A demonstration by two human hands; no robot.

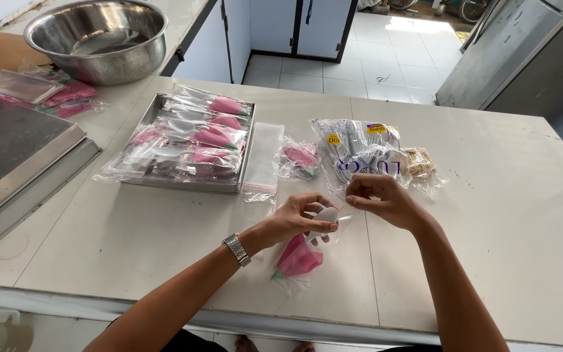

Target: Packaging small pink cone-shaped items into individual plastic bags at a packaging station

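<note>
Pinching the top of a clear bag w/ thumb + fingers closed on it, the left hand sits near the front-centre of the white table; a white plastic spoon shows inside the bag mouth, under those fingers. Bag holds a pink cone-shaped sweet w/ a green end; its long axis runs diagonally, green tip pointing down-left toward the person, wide end up-right toward the hands. Bag's lower part rests on the table. Right hand is just beside the left, fingertips pinched together on sth thin, prob. a twist tie, too small to tell. Wristwatch on the left wrist. Behind the hands: a metal tray of bagged pink sweets, a stack of empty clear bags, one loose bagged sweet, a pack of plastic spoons. Steel bowl far left.
</note>
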